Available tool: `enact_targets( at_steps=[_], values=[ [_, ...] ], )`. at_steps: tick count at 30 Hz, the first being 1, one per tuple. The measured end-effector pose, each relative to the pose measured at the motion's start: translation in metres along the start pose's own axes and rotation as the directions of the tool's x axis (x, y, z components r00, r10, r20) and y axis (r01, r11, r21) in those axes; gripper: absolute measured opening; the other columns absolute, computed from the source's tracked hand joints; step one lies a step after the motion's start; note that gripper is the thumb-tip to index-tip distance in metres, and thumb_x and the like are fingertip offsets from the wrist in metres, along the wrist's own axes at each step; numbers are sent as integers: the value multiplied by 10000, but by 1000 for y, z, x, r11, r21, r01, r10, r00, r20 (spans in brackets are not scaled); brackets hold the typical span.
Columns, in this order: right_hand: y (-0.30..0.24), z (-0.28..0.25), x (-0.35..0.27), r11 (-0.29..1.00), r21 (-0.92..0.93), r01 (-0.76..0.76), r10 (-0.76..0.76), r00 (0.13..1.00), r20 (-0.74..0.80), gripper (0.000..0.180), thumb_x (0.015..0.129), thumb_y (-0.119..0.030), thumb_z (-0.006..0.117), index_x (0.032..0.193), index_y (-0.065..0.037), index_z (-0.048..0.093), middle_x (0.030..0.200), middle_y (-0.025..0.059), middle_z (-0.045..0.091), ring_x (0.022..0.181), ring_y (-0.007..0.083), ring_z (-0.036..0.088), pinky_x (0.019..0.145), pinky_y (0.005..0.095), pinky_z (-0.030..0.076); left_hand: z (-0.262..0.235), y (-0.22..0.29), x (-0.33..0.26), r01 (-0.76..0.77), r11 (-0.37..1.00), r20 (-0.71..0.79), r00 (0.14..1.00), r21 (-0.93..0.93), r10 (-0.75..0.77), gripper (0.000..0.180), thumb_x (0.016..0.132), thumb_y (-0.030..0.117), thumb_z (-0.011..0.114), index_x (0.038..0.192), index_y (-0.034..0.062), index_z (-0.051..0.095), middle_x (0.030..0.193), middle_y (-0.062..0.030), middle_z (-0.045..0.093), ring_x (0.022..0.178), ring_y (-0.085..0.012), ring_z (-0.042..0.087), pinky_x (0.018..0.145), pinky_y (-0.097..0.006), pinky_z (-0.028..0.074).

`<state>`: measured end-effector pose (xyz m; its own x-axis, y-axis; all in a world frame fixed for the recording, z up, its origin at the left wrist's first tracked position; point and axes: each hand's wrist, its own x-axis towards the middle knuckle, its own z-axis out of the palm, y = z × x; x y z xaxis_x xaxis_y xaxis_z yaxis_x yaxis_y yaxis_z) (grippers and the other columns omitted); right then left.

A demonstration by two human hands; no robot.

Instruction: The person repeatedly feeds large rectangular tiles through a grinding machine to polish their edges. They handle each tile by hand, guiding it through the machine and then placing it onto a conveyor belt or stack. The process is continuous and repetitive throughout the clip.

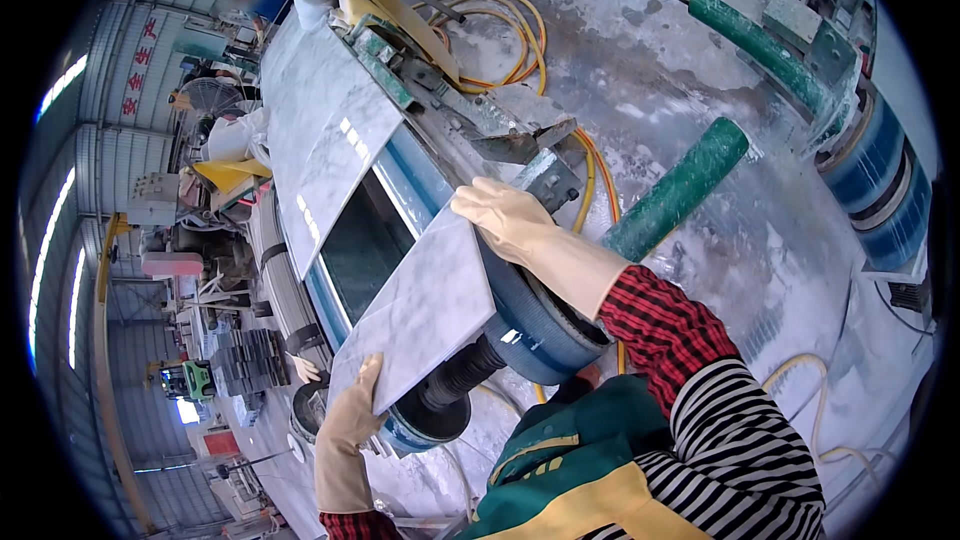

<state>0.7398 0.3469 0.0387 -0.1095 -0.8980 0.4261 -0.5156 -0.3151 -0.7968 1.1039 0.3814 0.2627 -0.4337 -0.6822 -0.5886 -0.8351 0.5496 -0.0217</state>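
Observation:
A white marble slab with grey veins (425, 305) lies across the blue belts of a conveyor machine (535, 315), its near edge overhanging the machine's end. My left hand (350, 425), in a cream rubber glove, grips the slab's near left edge, with the thumb up against it and the other fingers partly hidden. The matching glove of my right hand (520, 230) is closed over the slab's far right corner; its fingertips curl at the edge and the underside is hidden. Farther along the machine lies a larger marble slab (325, 130), apart from the first, with a dark gap between them.
A green roller (680, 190) juts out right of the machine. Yellow and orange hoses (535, 35) coil on the wet floor. Another machine with blue belts (875, 170) stands at the far right. Stacked slabs (250, 360), a fan (210, 95) and a person (270, 2) are to the left and back.

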Motion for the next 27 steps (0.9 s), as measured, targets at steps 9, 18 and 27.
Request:
enact_targets(
  at_steps=[9, 18, 27],
  values=[
    [-129, -81, -60, 987, -102, 123, -133, 986, -100, 192, 886, -59, 567, 1076, -56, 597, 1109, 79, 598, 1074, 288, 571, 915, 365, 508, -11, 11, -3, 122, 990, 81, 990, -66, -117, 1055, 691, 10, 825, 1591, 89, 282, 1512, -271, 461, 1400, -384, 466, 1157, -371, 388],
    [-141, -59, -165, 958, 278, -71, 155, 944, -292, 385, 890, -100, 608, 1259, 7, 608, 1204, 218, 673, 996, 427, 664, 861, 468, 548, -7, -16, -3, -31, 997, 22, 999, -65, 32, 1104, 666, -22, 833, 1601, 101, 257, 1450, -299, 510, 1335, -425, 519, 1112, -395, 424],
    [-155, -15, -216, 861, 437, -259, 247, 965, 85, 352, 914, -229, 646, 1251, -127, 659, 1086, 183, 731, 901, 421, 695, 790, 489, 568, 9, -11, -7, -90, 996, -20, 996, -19, 90, 1066, 681, 13, 833, 1583, 50, 265, 1548, -286, 402, 1428, -403, 419, 1189, -384, 358]
  ],
)
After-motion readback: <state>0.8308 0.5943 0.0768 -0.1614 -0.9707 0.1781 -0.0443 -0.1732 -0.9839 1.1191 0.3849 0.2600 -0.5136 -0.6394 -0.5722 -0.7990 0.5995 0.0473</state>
